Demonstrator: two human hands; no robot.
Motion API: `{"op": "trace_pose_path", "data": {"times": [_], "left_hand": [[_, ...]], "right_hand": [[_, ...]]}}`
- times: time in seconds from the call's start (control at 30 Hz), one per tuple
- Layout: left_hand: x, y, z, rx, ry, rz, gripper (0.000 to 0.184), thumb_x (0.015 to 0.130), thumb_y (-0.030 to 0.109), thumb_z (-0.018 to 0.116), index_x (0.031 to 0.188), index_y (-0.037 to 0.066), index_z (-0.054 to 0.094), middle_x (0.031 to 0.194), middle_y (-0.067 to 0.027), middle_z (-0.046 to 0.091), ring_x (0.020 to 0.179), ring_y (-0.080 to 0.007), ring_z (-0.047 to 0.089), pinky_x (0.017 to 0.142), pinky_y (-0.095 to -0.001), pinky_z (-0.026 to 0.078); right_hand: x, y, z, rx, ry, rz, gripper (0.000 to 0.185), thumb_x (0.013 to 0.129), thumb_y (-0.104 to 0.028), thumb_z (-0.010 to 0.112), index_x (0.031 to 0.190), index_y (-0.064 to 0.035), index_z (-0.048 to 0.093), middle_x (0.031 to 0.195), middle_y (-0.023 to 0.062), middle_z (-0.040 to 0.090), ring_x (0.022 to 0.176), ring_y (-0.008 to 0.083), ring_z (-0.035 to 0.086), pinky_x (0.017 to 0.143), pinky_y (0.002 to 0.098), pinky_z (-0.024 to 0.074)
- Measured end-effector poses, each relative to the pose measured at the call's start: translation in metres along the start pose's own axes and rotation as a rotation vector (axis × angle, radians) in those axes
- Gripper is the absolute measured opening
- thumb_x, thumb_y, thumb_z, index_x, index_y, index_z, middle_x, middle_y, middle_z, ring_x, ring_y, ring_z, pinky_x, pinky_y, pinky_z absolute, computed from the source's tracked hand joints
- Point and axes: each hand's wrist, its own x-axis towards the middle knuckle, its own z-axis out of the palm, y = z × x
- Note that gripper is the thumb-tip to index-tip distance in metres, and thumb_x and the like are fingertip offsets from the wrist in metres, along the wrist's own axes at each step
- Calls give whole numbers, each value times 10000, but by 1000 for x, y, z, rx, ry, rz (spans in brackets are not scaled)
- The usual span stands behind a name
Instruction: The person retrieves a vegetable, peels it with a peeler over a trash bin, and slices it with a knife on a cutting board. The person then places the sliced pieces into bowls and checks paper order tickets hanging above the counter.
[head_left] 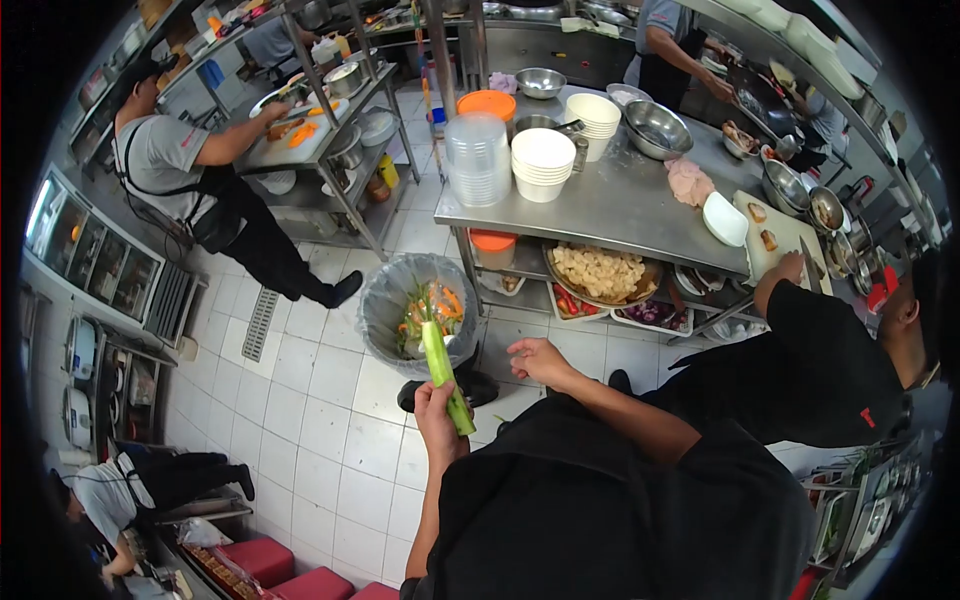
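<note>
My left hand (436, 412) is closed around the lower part of a long green vegetable stalk (435, 355), which points up and away from me. The stalk's leafy upper end reaches over a bin lined with a clear plastic bag (377, 325). Orange and green scraps (447, 305) lie inside the bin. To the right of the bin, my right hand (537, 362) hovers over the floor with its fingers loosely apart and nothing in them.
A steel table (600, 222) beyond my hands bears stacked tubs (541, 160) and bowls. Its lower shelf holds a large pan of pale chunks (602, 272). A person in black (800, 370) stands close on my right. Another person (190, 160) cuts food at the left table.
</note>
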Motion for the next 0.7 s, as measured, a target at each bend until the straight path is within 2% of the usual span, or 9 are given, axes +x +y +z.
{"op": "trace_pose_path", "data": {"times": [0.33, 0.43, 0.5, 0.67, 0.7], "left_hand": [[3, 5, -1, -6, -21, 2, 196, 830, 96, 573, 929, 57, 409, 710, -73, 522, 518, -149, 508, 438, -269, 426], [7, 4, -2, 29, -20, 18, 246, 803, 138, 578, 973, 50, 425, 720, -93, 533, 532, -175, 519, 452, -294, 434], [6, 6, 0, -12, -13, 15, 202, 823, 99, 579, 933, 55, 416, 703, -72, 521, 521, -151, 514, 440, -271, 428], [9, 7, 3, 31, -22, 10, 197, 806, 128, 604, 930, 49, 472, 702, -66, 525, 526, -155, 525, 454, -279, 443], [9, 8, 3, 56, -25, 20, 212, 798, 131, 615, 953, 34, 507, 715, -58, 531, 537, -145, 524, 463, -275, 447]], "right_hand": [[-1, -7, 0, -121, 17, -22, 189, 816, -50, 581, 981, 41, 598, 733, 45, 606, 645, 108, 568, 570, 234, 465], [9, 2, -3, -136, 30, -53, 183, 805, -44, 579, 966, 39, 604, 718, 30, 597, 630, 100, 553, 543, 233, 447], [10, 2, -2, -131, 63, -81, 167, 791, -63, 589, 935, 0, 644, 703, 38, 621, 617, 109, 575, 566, 257, 460], [8, -5, -5, -120, 68, -58, 167, 779, -54, 588, 931, -8, 640, 707, 25, 613, 612, 101, 562, 550, 257, 454], [16, 10, -8, -96, 63, -167, 166, 769, -48, 585, 919, -11, 645, 707, 28, 613, 613, 106, 563, 544, 256, 454]]}}
